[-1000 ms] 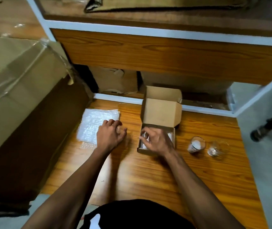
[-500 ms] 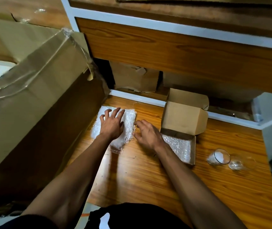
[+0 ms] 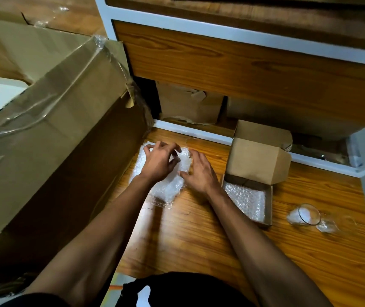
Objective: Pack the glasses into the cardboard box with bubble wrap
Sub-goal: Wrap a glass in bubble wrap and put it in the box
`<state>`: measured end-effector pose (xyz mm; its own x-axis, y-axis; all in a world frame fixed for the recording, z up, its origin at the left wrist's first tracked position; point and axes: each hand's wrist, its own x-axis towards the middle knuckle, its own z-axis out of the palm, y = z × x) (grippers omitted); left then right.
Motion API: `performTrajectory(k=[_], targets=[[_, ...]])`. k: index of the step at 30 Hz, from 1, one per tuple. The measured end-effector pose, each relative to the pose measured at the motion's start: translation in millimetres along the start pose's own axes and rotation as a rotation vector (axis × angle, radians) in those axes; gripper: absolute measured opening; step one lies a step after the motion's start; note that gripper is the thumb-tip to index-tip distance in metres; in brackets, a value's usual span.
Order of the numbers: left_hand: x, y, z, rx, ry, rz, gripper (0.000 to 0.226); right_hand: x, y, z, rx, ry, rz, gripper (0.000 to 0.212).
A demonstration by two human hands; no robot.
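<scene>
Both hands work at a sheet of bubble wrap (image 3: 166,189) that lies on the wooden desk (image 3: 195,235) a little left of the frame's centre. The left hand (image 3: 159,162) sits over the upper part of the sheet with its fingers curled, the fingertips (image 3: 175,149) bent down onto the plastic; whether this grip actually pinches the wrap cannot be told from here. The right hand (image 3: 199,171) lies just beside it, fingers fairly straight and held together, resting on the sheet's right edge where the plastic bunches up between the two hands. To the right of the hands stands the small cardboard box (image 3: 249,196), its lid flap (image 3: 259,160) standing up at the back and a layer of bubble wrap lining (image 3: 245,200) covering its floor. Farther right, toward the right edge of the frame, two clear glasses (image 3: 307,214) lie on the desk close together, apart from the box. A large cardboard carton (image 3: 51,134) wrapped in clear tape fills the left side of the frame, its flank running along the desk's left edge, close by the sheet
</scene>
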<state>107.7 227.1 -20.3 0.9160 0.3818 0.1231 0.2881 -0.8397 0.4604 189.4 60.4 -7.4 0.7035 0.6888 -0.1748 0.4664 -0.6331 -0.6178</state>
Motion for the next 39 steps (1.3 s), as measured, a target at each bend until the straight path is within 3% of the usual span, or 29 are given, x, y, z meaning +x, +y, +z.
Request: performTrajectory(k=[6,11,15,17,20,24,25,28,30,33,36,39], targets=[[17.3,19.7,-25.9,-0.255,-0.094,-0.025,0.023,1.6,1.5,-29.2,0.373,0.070,0.099,0.018],[21.5,34.3,-38.0,-0.387,-0.198,-0.030,0.047,-19.1,22.7,-67.7,0.599,0.109,0.172,0.019],[11.2,60.8,-40.9,-0.830,-0.296,-0.136,0.032,-45.4,39.0,-97.3,0.868,0.143,0.226,0.021],[5.8,74.6,-39.0,-1.000,-0.288,-0.184,0.028,-58.3,50.1,-108.0,0.947,0.171,0.247,0.035],[-1.9,99.5,-30.4,-1.172,-0.344,-0.255,0.024,-69.1,89.4,-110.7,1.025,0.231,0.253,0.098],[-10.6,133.2,-11.2,-1.154,-0.492,-0.270,0.032,-98.3,101.5,-125.1,1.162,0.265,0.301,0.120],[-11.5,139.8,-5.6,-1.127,-0.497,-0.269,0.032,-110.4,96.5,-132.6,1.197,0.258,0.323,0.118],[-12.8,156.9,4.0,-1.061,-0.427,-0.311,0.032,-140.6,98.4,-148.0,1.225,0.181,0.387,0.065],[-15.1,169.2,7.1,-1.043,-0.394,-0.303,0.033,-153.7,114.9,-151.4,1.182,0.158,0.403,0.047],[-18.5,183.0,8.6,-1.129,-0.395,-0.249,0.029,-164.4,134.1,-158.8,1.136,0.228,0.404,0.044],[-22.7,193.2,8.0,-1.129,-0.414,-0.143,0.020,-176.3,142.7,-168.6,1.066,0.253,0.343,0.026],[-25.9,201.6,7.2,-1.012,-0.380,-0.131,0.042,-186.4,149.8,-176.2,0.939,0.245,0.298,0.037]])
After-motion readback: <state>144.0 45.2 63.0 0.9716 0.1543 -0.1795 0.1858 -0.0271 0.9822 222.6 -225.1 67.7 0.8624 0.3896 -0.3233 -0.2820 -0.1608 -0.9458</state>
